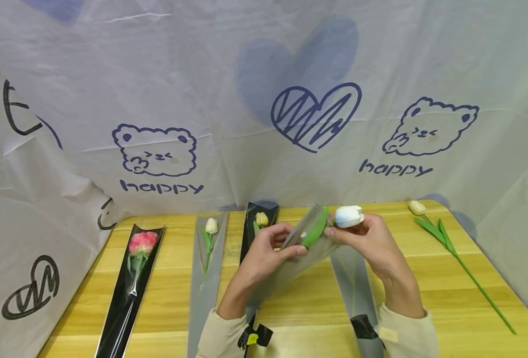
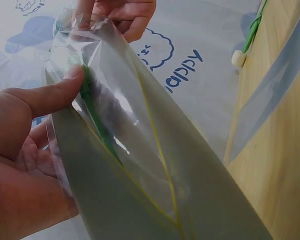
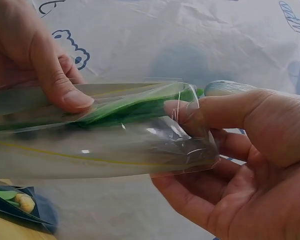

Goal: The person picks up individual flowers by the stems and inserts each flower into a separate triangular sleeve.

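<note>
Between my hands is a grey flower sleeve with a clear front and yellow lines, raised above the table and slanting. A tulip with a pale blue-and-white head lies partly in it; its green leaves and stem show through the film, its head outside the mouth. My left hand grips the sleeve, thumb on the clear front over the leaves. My right hand pinches at the sleeve's mouth, thumb inside the film against the leaves, other fingers behind the sleeve. The tulip head partly hides those fingers.
On the wooden table at left lie a pink flower in a black sleeve, a white tulip in a grey sleeve, and a yellowish tulip in black. Another grey sleeve lies under my right arm; a loose white tulip lies right.
</note>
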Demonstrator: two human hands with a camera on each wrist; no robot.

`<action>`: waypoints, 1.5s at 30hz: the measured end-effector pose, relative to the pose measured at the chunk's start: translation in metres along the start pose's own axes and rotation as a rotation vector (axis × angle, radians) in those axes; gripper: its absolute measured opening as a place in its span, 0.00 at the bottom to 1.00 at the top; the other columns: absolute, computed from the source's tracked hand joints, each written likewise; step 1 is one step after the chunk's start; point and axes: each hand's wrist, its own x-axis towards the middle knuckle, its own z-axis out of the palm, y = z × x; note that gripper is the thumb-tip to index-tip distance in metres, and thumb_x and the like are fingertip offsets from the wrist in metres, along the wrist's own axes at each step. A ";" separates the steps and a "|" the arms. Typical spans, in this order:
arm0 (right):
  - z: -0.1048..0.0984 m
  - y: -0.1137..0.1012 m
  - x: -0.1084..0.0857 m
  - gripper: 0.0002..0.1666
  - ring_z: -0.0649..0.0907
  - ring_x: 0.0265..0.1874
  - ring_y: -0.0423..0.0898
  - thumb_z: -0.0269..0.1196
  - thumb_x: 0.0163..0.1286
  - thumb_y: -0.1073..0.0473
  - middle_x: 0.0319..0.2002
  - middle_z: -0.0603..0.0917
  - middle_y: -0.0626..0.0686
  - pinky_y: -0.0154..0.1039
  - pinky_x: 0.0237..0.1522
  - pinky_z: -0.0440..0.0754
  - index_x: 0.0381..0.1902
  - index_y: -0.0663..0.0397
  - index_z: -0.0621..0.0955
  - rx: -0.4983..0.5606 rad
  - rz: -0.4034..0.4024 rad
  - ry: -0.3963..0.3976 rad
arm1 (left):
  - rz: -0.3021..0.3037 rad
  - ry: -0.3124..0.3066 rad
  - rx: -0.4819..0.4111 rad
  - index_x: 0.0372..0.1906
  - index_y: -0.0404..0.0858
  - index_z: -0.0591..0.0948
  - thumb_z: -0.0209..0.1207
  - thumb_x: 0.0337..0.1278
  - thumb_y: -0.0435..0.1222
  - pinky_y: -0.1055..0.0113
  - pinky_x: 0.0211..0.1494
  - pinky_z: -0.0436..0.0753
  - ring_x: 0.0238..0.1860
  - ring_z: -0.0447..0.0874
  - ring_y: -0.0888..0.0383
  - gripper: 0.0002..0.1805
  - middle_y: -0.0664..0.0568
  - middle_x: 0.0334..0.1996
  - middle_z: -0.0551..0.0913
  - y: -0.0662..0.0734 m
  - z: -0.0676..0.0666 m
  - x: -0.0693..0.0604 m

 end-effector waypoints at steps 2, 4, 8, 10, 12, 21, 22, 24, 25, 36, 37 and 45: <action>-0.001 0.001 0.000 0.16 0.86 0.42 0.42 0.70 0.68 0.68 0.41 0.88 0.47 0.36 0.44 0.83 0.49 0.75 0.83 0.005 -0.004 0.013 | -0.019 -0.027 0.005 0.46 0.31 0.83 0.68 0.64 0.31 0.66 0.40 0.84 0.38 0.87 0.59 0.10 0.42 0.40 0.88 0.000 -0.001 0.000; -0.004 0.002 0.000 0.13 0.86 0.41 0.41 0.69 0.68 0.68 0.40 0.88 0.47 0.36 0.43 0.83 0.47 0.71 0.84 0.029 -0.018 0.040 | -0.043 -0.068 0.028 0.51 0.34 0.83 0.67 0.67 0.33 0.65 0.42 0.83 0.39 0.86 0.58 0.12 0.46 0.41 0.88 -0.001 -0.005 -0.002; -0.011 0.002 -0.002 0.06 0.85 0.37 0.39 0.67 0.69 0.71 0.37 0.88 0.46 0.33 0.41 0.83 0.42 0.57 0.86 0.170 -0.035 0.141 | -0.078 -0.183 0.116 0.52 0.36 0.83 0.63 0.71 0.35 0.67 0.40 0.77 0.35 0.80 0.58 0.10 0.51 0.38 0.84 -0.004 -0.016 -0.006; -0.016 0.002 -0.003 0.10 0.85 0.36 0.38 0.65 0.70 0.72 0.36 0.88 0.45 0.32 0.40 0.83 0.39 0.52 0.87 0.256 -0.042 0.194 | -0.072 -0.210 0.160 0.47 0.35 0.83 0.62 0.72 0.34 0.68 0.38 0.75 0.33 0.76 0.57 0.07 0.52 0.35 0.82 -0.005 -0.021 -0.007; -0.019 0.001 -0.005 0.12 0.85 0.35 0.38 0.64 0.70 0.73 0.35 0.88 0.45 0.32 0.39 0.83 0.37 0.50 0.87 0.326 -0.045 0.224 | -0.061 -0.211 0.186 0.43 0.35 0.83 0.62 0.71 0.33 0.68 0.37 0.75 0.32 0.76 0.58 0.05 0.52 0.34 0.82 -0.005 -0.024 -0.008; -0.022 0.002 -0.006 0.15 0.83 0.41 0.40 0.66 0.67 0.76 0.41 0.86 0.48 0.32 0.45 0.82 0.37 0.52 0.91 0.227 -0.061 0.130 | -0.022 -0.135 0.204 0.37 0.36 0.84 0.67 0.65 0.33 0.68 0.33 0.75 0.27 0.76 0.59 0.05 0.52 0.29 0.83 -0.001 -0.022 -0.009; -0.021 0.002 -0.006 0.14 0.82 0.41 0.40 0.67 0.66 0.76 0.40 0.86 0.48 0.33 0.45 0.82 0.37 0.52 0.91 0.210 -0.054 0.121 | -0.017 -0.126 0.206 0.37 0.35 0.84 0.68 0.65 0.33 0.69 0.32 0.74 0.27 0.76 0.59 0.05 0.52 0.29 0.83 -0.001 -0.021 -0.008; -0.019 0.001 -0.006 0.12 0.82 0.41 0.40 0.68 0.65 0.75 0.40 0.85 0.48 0.34 0.45 0.82 0.35 0.53 0.91 0.184 -0.030 0.105 | -0.015 -0.105 0.210 0.36 0.35 0.84 0.69 0.63 0.33 0.69 0.32 0.74 0.27 0.75 0.59 0.05 0.52 0.28 0.82 0.000 -0.019 -0.008; -0.018 0.001 -0.006 0.12 0.81 0.41 0.40 0.69 0.65 0.75 0.39 0.86 0.47 0.34 0.46 0.81 0.34 0.53 0.91 0.169 -0.014 0.100 | -0.013 -0.096 0.210 0.36 0.35 0.84 0.69 0.63 0.33 0.69 0.32 0.74 0.27 0.75 0.59 0.05 0.51 0.28 0.82 -0.001 -0.018 -0.008; -0.016 -0.003 -0.006 0.07 0.80 0.47 0.43 0.71 0.66 0.69 0.43 0.86 0.47 0.36 0.49 0.78 0.40 0.57 0.91 0.027 0.026 0.042 | -0.022 -0.069 0.242 0.35 0.37 0.85 0.68 0.64 0.33 0.69 0.32 0.76 0.27 0.77 0.58 0.04 0.52 0.28 0.82 -0.001 -0.015 -0.008; -0.017 -0.004 -0.006 0.07 0.80 0.49 0.43 0.70 0.66 0.69 0.44 0.86 0.47 0.35 0.49 0.79 0.42 0.58 0.90 0.016 0.025 0.034 | -0.030 -0.064 0.240 0.35 0.37 0.85 0.68 0.64 0.33 0.69 0.32 0.75 0.27 0.76 0.59 0.04 0.53 0.28 0.82 -0.001 -0.015 -0.008; -0.043 -0.001 -0.017 0.18 0.86 0.45 0.39 0.63 0.72 0.73 0.47 0.88 0.44 0.33 0.46 0.83 0.48 0.45 0.89 0.091 -0.040 -0.003 | -0.034 -0.099 0.221 0.33 0.36 0.83 0.67 0.65 0.33 0.69 0.33 0.73 0.27 0.73 0.60 0.06 0.53 0.26 0.78 -0.002 -0.017 -0.007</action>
